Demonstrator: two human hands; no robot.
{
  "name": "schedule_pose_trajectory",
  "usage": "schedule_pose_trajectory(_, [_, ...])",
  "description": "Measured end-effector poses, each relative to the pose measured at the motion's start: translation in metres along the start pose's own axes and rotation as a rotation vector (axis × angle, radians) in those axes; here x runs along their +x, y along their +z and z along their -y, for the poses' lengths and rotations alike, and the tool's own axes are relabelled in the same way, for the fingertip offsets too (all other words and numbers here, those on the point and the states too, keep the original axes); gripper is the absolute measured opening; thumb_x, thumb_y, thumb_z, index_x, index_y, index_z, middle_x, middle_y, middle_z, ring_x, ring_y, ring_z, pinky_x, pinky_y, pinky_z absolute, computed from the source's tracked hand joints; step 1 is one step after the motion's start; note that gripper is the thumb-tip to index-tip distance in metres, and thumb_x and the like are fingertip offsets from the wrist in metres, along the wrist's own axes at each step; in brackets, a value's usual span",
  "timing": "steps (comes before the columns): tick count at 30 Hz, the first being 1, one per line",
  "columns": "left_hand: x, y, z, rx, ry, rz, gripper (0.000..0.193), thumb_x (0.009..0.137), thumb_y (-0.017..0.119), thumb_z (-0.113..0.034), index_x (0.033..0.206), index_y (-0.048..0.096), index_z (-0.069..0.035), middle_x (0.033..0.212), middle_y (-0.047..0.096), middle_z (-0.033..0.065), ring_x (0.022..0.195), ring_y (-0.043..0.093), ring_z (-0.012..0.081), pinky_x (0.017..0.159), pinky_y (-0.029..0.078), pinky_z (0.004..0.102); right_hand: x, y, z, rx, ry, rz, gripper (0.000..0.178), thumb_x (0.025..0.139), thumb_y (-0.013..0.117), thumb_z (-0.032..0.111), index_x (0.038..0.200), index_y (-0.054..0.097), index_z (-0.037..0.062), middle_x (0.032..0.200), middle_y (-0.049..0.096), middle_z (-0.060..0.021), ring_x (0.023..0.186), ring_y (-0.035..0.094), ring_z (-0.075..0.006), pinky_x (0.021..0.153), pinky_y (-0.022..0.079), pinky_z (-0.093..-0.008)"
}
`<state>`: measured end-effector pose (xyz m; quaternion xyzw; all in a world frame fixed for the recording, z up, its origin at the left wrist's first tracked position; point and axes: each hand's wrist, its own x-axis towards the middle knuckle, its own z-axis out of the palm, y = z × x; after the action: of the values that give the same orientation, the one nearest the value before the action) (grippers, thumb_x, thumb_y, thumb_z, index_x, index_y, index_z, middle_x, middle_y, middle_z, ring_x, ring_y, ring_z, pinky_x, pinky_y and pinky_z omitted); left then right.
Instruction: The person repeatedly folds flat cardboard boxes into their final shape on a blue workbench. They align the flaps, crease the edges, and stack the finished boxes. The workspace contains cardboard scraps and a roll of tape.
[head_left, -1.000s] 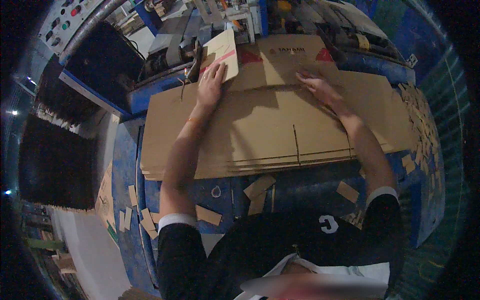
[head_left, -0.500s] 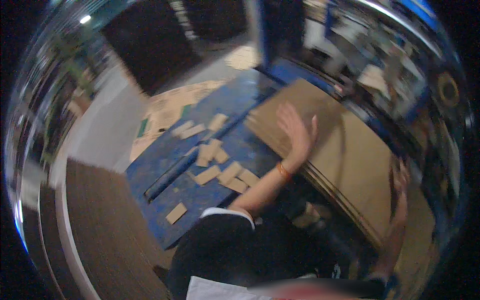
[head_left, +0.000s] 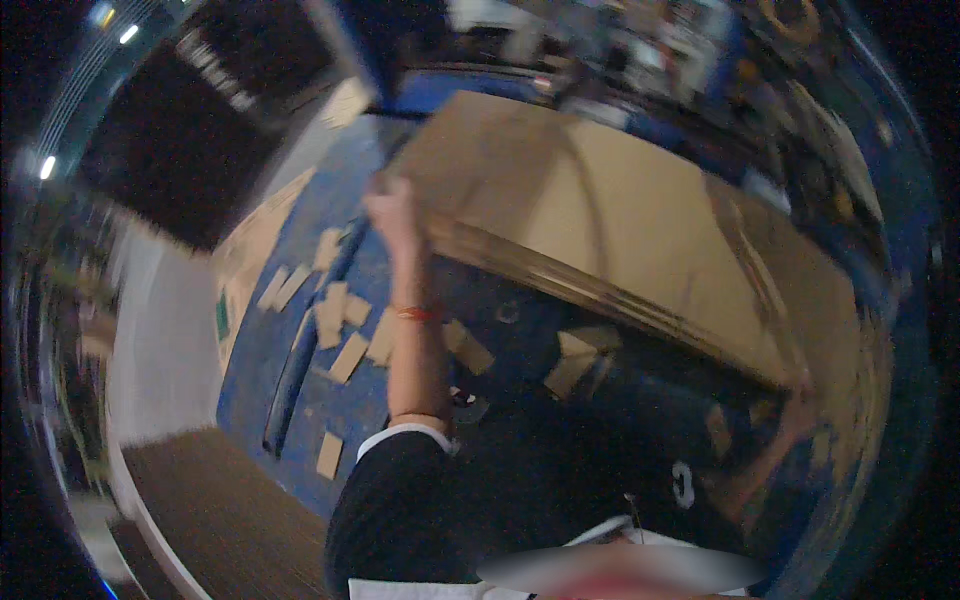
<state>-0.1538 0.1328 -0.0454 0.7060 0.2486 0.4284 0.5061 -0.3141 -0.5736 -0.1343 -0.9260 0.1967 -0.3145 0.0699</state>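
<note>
A stack of flat brown cardboard sheets [head_left: 640,200] lies slantwise across the blue worktable, its layered near edge toward me. My left hand [head_left: 397,215], with an orange band on the wrist, is closed round the stack's left end, the fingertips partly hidden. At the right near corner of the same stack my right hand [head_left: 797,412] grips the edge, blurred by motion. Small cardboard pieces [head_left: 350,357] are scattered on the table left of and under my left forearm. More cut pieces [head_left: 572,365] lie in front of the stack.
The blue worktable [head_left: 300,440] has a dark bar [head_left: 290,385] along its left part. A tall pile of cardboard [head_left: 210,490] stands at the near left. Dark stacked sheets [head_left: 190,130] stand at the far left, and blurred machinery [head_left: 640,60] is behind the table.
My view has turned to the right. My left hand, spread on top of the stack before, now holds its left end. My right hand has moved from the right side to the near right corner.
</note>
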Motion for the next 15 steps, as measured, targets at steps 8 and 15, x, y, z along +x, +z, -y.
schedule_pose_trajectory(8, [0.044, -0.005, -0.022, -0.709, -0.4, 0.525, 0.042, 0.091, 0.053, -0.019, 0.123, 0.047, 0.006, 0.118, 0.054, 0.0176, 0.104, 0.056, 0.0297, 0.088, 0.048, 0.0436, 0.03, -0.001, 0.03, 0.488, 0.388, -0.79, 0.046, 0.075, 0.064, 0.0, 0.118, 0.049, -0.0032, 0.115, 0.052, -0.0152, 0.103, 0.051, -0.0265, 0.091, 0.043, -0.0377])
schedule_pose_trajectory(15, [0.049, -0.022, -0.013, -0.339, -0.153, 0.628, 0.037, 0.087, 0.059, -0.011, 0.121, 0.051, 0.002, 0.118, 0.056, 0.015, 0.104, 0.056, 0.0255, 0.088, 0.045, 0.0386, 0.056, -0.108, 0.131, 1.161, 0.411, -0.649, 0.044, 0.085, 0.056, 0.003, 0.128, 0.045, 0.0006, 0.119, 0.056, -0.0117, 0.102, 0.056, -0.0189, 0.085, 0.047, -0.0317])
